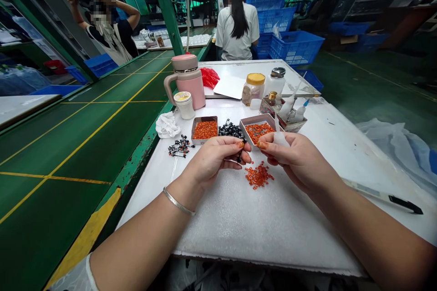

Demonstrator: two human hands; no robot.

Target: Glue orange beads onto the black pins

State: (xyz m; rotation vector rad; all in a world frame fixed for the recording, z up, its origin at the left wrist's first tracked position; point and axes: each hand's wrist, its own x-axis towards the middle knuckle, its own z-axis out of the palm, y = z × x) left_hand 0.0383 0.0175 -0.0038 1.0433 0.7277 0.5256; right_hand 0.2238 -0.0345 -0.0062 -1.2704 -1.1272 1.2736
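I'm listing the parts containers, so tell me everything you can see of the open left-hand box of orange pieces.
The box is shallow, roughly square and lidless, with thin greyish walls, perhaps metal. Small orange pieces cover its bottom. It sits flat on the white tabletop, with a heap of black pieces close on its right and a dark cluster near its front left corner. The left hand overlaps its near right corner in this view; whether they touch is unclear.

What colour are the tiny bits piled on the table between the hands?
The tiny bits are orange, seen best in the head view.
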